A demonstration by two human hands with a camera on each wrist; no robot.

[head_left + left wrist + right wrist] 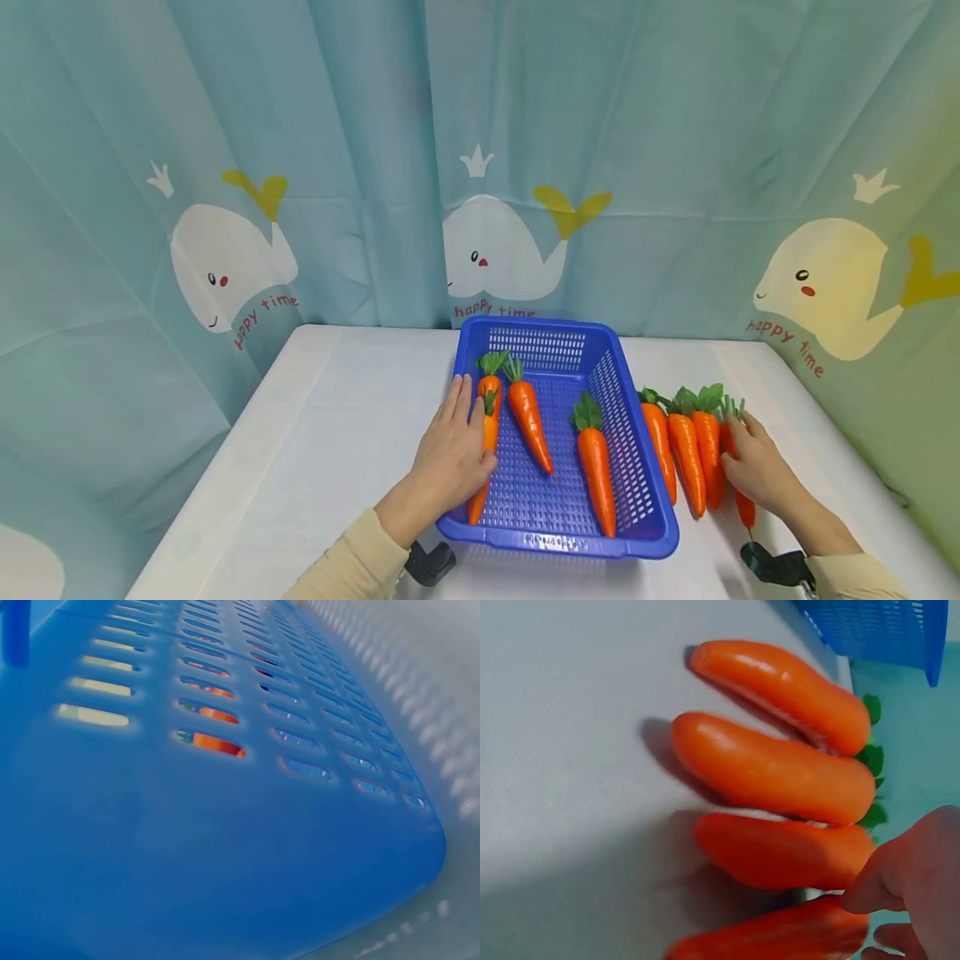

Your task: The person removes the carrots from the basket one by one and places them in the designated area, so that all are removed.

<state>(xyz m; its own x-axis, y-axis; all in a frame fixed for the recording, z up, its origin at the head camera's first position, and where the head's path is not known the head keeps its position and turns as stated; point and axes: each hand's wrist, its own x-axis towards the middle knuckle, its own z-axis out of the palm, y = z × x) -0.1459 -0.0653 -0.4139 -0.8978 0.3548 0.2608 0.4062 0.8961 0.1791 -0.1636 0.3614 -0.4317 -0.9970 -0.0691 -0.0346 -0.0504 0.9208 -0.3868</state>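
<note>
My left hand (453, 450) lies over the left rim of the blue basket (558, 542), its fingers extended. Its thumb rests against an orange carrot (480, 498) along the inside left wall, partly hidden by the hand. Another leafy carrot (491, 385) overlaps that one at its far end. On the right, my right hand (757, 467) pinches the outermost carrot (744, 507) near its green top. In the right wrist view, the thumb and fingers are at the thick end of this carrot (780, 934). The left wrist view shows mostly the basket's slotted outer wall (187, 840).
Inside the basket lie a middle carrot (528, 417) and a right-hand carrot (597, 475). Three carrots, including a long one (686, 458), lie side by side just right of the basket on the white table (337, 433). A whale-print curtain (360, 167) hangs behind.
</note>
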